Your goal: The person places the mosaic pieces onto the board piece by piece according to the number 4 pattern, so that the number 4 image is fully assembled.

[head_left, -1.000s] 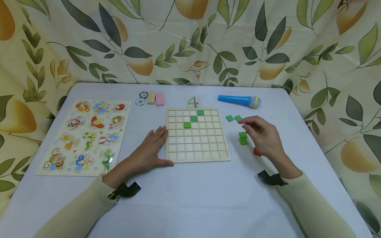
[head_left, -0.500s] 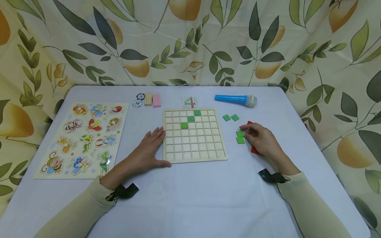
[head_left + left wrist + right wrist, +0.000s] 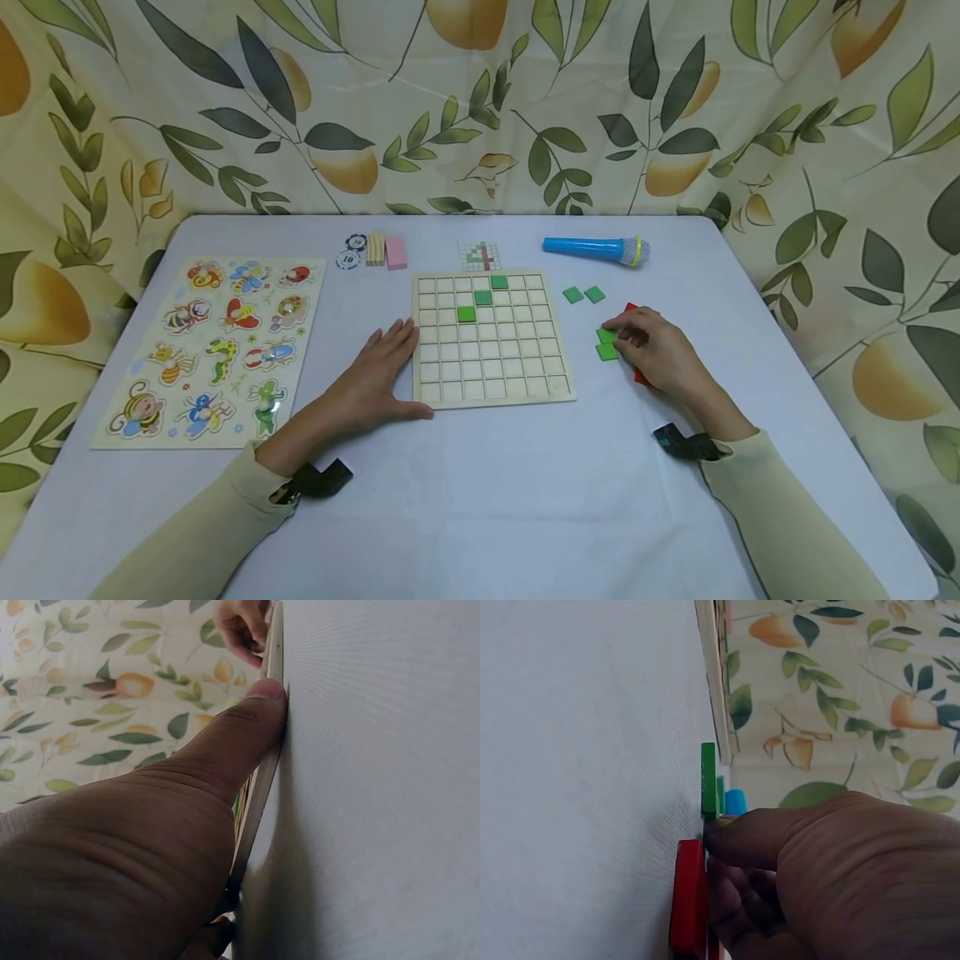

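A square wooden grid board [image 3: 491,346] lies mid-table, with green tiles [image 3: 467,314] in three cells on a diagonal. My left hand [image 3: 371,379] rests against its left edge, fingers straight and thumb at the near-left corner. In the left wrist view that thumb [image 3: 244,731] presses along the board's edge. To the right of the board, my right hand [image 3: 656,346] has curled fingers and pinches a green tile [image 3: 604,336], partly hidden. Just nearer lies another green tile [image 3: 607,352]. Red pieces [image 3: 688,900] lie beneath and beside this hand, mostly covered in the head view.
Two green tiles [image 3: 583,294] lie beyond my right hand. Behind the board are a small grid pattern card [image 3: 478,256] and a blue microphone [image 3: 592,248]. An insect puzzle board [image 3: 213,350] lies left, with chips [image 3: 351,252], a wooden block [image 3: 375,249] and a pink block [image 3: 396,252] further back.
My right hand has come down and slightly nearer, onto the green tile, uncovering a red piece behind it. The left hand stays at the board. The head view has shifted slightly.
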A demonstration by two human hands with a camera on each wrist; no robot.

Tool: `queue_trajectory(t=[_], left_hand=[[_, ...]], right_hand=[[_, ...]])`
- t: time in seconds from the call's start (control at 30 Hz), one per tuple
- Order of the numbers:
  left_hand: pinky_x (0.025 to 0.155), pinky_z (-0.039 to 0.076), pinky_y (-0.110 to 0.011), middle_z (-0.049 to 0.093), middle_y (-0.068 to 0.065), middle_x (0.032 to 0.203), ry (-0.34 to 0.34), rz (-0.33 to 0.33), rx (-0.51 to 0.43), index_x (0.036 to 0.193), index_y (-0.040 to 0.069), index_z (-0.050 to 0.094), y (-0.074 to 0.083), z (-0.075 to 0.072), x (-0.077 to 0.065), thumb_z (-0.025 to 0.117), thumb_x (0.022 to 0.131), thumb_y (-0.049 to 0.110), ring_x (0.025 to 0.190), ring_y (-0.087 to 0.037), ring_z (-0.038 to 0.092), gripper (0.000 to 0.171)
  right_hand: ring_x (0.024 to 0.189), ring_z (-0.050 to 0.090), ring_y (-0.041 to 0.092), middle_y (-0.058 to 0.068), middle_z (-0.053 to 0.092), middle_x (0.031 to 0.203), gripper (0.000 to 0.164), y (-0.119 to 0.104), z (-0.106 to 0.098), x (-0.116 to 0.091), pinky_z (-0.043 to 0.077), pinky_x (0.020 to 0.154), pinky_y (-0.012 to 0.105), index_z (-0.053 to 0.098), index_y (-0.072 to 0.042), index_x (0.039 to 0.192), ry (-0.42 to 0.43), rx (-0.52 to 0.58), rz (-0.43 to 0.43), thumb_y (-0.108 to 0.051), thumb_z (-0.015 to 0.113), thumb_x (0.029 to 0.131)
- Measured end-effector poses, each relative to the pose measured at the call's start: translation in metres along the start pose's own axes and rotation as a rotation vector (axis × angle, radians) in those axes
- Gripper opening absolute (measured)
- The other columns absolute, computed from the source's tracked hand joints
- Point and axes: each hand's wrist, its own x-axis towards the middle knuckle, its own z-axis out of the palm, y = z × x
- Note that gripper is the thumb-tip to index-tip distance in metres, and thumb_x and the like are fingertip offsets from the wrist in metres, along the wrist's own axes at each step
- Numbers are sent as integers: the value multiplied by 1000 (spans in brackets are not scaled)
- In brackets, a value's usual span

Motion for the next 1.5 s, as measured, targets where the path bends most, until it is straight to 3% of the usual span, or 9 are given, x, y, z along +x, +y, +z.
queue_trajectory(t=[0.27, 0.43, 0.57, 0.8, 0.9, 1.1, 1.3, 1.5], left_hand=[[141, 5, -51, 10, -12, 182, -6, -10, -8, 170, 3, 18, -3, 4, 0, 93, 77, 55, 171, -30, 4, 130], [140, 5, -52, 11, -13, 181, -6, -5, 1, 170, 2, 19, -3, 4, -1, 92, 78, 55, 170, -31, 5, 129], [141, 5, -51, 10, -12, 182, -2, -8, 8, 170, 2, 18, -3, 2, 0, 92, 78, 56, 171, -30, 4, 129], [141, 5, -51, 10, -13, 181, -4, 4, 9, 170, 2, 18, 1, 0, 2, 91, 79, 56, 171, -31, 5, 129], [141, 5, -51, 11, -12, 182, -5, -2, 10, 170, 2, 18, 1, -1, 1, 92, 78, 56, 171, -30, 5, 129], [141, 4, -51, 11, -12, 182, -13, -8, 11, 170, 4, 17, 1, -2, 1, 91, 78, 57, 171, -30, 4, 129], [141, 4, -50, 11, -13, 181, -9, -7, 10, 170, 3, 17, -1, -2, 0, 91, 79, 56, 171, -31, 4, 129], [141, 4, -51, 11, -13, 181, -1, -1, 16, 170, 2, 18, 0, -3, 0, 92, 78, 56, 170, -31, 5, 130]], right_hand=[[105, 54, 30, 17, 59, 121, 34, -5, 1, -1, 50, 81, 30, 67, -3, 133, -59, -60, 35, -8, 69, 100], [103, 56, 31, 19, 56, 125, 25, -12, 0, -3, 54, 82, 34, 67, -2, 125, -39, -66, 64, -8, 62, 102], [104, 55, 31, 19, 57, 126, 31, -17, -4, -6, 56, 85, 38, 64, -1, 134, -51, -85, 46, -7, 57, 104], [108, 57, 26, 11, 66, 126, 39, -9, -10, -20, 53, 84, 19, 64, -8, 141, -152, -74, -25, -11, 67, 103], [110, 58, 25, 9, 63, 126, 42, -10, -8, -26, 52, 86, 17, 64, -11, 142, -170, -68, -40, -17, 73, 101], [112, 57, 27, 10, 58, 125, 55, -16, -7, -34, 59, 90, 34, 62, -9, 141, -188, -100, 9, -28, 83, 94], [110, 58, 28, 12, 59, 123, 42, -18, -5, -35, 62, 90, 39, 64, -8, 130, -186, -130, -8, -23, 82, 95], [112, 57, 29, 14, 60, 127, 41, -22, -5, -34, 64, 93, 45, 64, -7, 133, -172, -152, -46, -17, 79, 97]])
